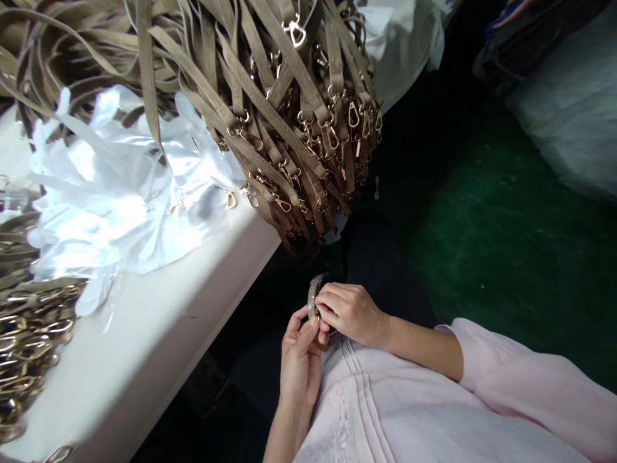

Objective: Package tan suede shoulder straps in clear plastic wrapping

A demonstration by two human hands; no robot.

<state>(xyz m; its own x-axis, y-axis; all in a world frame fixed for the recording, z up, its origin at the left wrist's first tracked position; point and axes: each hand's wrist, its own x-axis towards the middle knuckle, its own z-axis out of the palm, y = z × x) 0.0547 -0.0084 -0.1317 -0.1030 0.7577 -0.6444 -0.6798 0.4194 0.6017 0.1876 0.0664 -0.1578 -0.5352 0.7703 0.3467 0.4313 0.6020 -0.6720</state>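
Close to my body, beside the table edge, both hands meet on a short visible stretch of tan strap. My left hand pinches it from below between thumb and fingers. From the other side, the fingers of my right hand close on the same strap. A small bright spot shows on the strap near the fingertips; its kind I cannot make out. The strap's lower end is partly hidden behind my fingers.
A large heap of tan straps with gold clasps hangs over the white table. Crumpled clear plastic film lies beside it. More gold clasps sit at the left. A pale bag stands on the green floor.
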